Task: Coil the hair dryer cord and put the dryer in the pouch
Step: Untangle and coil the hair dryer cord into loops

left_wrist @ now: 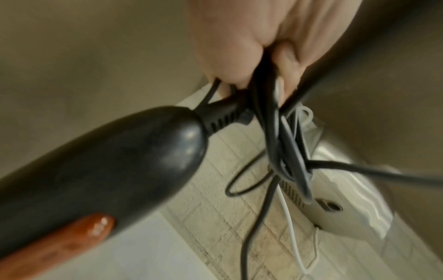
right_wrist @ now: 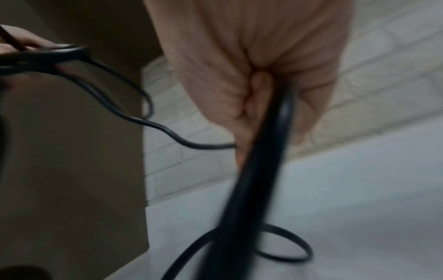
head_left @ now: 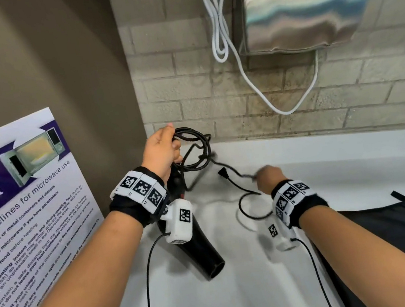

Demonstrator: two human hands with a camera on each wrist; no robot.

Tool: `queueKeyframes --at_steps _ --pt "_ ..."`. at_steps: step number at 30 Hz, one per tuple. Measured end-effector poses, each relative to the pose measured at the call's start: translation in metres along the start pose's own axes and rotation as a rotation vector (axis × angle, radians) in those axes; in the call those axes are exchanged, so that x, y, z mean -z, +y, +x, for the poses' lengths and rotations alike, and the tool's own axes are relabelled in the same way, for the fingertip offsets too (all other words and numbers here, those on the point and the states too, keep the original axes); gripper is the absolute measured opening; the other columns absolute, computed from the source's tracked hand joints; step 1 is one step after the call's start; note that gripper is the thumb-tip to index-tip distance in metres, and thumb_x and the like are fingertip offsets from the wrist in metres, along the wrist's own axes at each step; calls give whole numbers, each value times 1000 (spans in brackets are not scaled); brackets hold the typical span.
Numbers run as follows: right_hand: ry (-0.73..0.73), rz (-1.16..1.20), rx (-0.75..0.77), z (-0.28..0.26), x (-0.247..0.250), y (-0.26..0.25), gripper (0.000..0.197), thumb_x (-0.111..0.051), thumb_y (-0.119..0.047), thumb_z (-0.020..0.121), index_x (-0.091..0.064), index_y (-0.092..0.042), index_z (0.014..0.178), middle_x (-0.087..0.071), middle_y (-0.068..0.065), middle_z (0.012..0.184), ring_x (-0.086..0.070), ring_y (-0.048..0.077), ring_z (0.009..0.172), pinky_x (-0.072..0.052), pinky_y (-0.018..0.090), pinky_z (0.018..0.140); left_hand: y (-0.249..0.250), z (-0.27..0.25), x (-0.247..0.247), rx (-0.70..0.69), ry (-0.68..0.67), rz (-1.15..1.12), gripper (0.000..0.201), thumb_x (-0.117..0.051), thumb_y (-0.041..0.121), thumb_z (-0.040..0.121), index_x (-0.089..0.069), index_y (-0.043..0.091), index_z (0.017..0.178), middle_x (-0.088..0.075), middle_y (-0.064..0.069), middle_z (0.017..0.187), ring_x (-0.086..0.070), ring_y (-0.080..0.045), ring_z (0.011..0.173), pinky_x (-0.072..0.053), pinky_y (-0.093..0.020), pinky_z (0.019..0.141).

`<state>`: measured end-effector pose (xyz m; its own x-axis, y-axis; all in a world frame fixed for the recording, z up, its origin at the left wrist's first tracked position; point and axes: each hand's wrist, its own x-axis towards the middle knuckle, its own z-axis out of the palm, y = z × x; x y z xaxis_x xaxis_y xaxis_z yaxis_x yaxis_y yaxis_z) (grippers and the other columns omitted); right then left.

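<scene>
My left hand (head_left: pixel 163 149) grips several coiled loops of the black cord (head_left: pixel 197 149) up near the back wall. In the left wrist view the fingers (left_wrist: pixel 290 62) curl round the loops beside the dryer's handle end. The black hair dryer (head_left: pixel 202 252) hangs below that hand, nozzle toward me, with an orange switch (left_wrist: pixel 72 244) on its handle (left_wrist: pixel 107 164). My right hand (head_left: pixel 269 176) is closed round the loose cord (right_wrist: pixel 271 136) further right. The plug (head_left: pixel 223 171) dangles between the hands and a slack loop (head_left: pixel 249 206) lies on the counter. A black pouch (head_left: pixel 400 234) lies flat at the right.
The white counter (head_left: pixel 241 291) meets a brick wall (head_left: pixel 187 90) at the back. A steel hand dryer (head_left: pixel 305 3) with a white cable (head_left: pixel 216 21) hangs on that wall. A microwave guideline poster (head_left: pixel 28 217) leans at the left against a brown wall.
</scene>
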<state>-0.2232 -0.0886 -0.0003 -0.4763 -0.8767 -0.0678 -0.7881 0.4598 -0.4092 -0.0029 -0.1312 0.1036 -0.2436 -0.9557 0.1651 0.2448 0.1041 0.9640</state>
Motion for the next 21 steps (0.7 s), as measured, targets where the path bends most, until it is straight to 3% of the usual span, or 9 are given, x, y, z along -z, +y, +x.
queueKeyframes --at_steps 2,4,6,8,13,15,17,19,21 --pt "-155 -134 -69 -3 -8 12 33 -43 -13 93 -57 -6 122 -59 14 123 -57 29 113 -46 32 91 1 0 2 0 7 -4 38 -37 25 100 -30 20 63 -30 13 37 -20 -2 30 -17 -15 34" --pt "-154 -186 -9 -6 -9 12 39 -44 -10 89 -52 -10 128 -55 13 129 -53 29 118 -46 34 96 0 -1 0 -1 -15 18 36 -37 25 100 -33 20 64 -30 13 37 -21 -1 30 -18 -15 35" --pt "-37 15 102 -11 -6 2 50 -50 -10 85 -44 -20 134 -49 10 134 -48 28 122 -42 36 101 -1 -2 -3 1 -26 26 35 -38 25 99 -36 20 65 -30 14 38 -21 -1 31 -19 -16 37" --pt "32 333 287 -19 1 -19 49 -54 -11 86 -44 -22 133 -51 6 132 -47 23 123 -37 27 102 -2 0 -5 7 -33 31 34 -38 25 99 -38 21 66 -30 14 38 -20 -2 32 -19 -16 38" --pt "-153 609 724 -32 -1 -65 40 -49 -4 89 -49 -10 128 -51 2 131 -43 10 126 -30 20 110 -1 1 -8 22 -51 42 35 -37 26 99 -36 20 65 -30 13 37 -20 -2 31 -19 -15 36" --pt "-176 725 812 -34 -5 -76 35 -48 -7 85 -51 -3 120 -54 1 116 -50 -3 109 -35 9 100 -1 1 -8 33 -52 32 34 -37 27 99 -36 20 66 -30 13 37 -19 -2 31 -18 -15 36" --pt "-96 824 769 -36 -6 -83 22 -48 0 86 -55 -4 107 -59 5 97 -56 -1 89 -42 8 84 1 1 -6 44 -56 28 34 -38 26 99 -37 20 66 -30 13 37 -19 -2 30 -18 -15 35" --pt "119 815 605 -29 -2 -85 21 -47 6 89 -62 1 101 -61 13 86 -54 7 74 -41 7 69 2 -1 -3 49 -54 33 34 -38 26 99 -35 19 66 -29 13 37 -18 -3 30 -18 -15 35" --pt "313 720 445 -20 4 -81 20 -48 0 91 -66 2 99 -59 8 80 -51 8 66 -37 9 60 3 -2 -1 47 -40 46 35 -39 26 99 -33 19 65 -29 12 36 -17 -3 30 -16 -16 35"
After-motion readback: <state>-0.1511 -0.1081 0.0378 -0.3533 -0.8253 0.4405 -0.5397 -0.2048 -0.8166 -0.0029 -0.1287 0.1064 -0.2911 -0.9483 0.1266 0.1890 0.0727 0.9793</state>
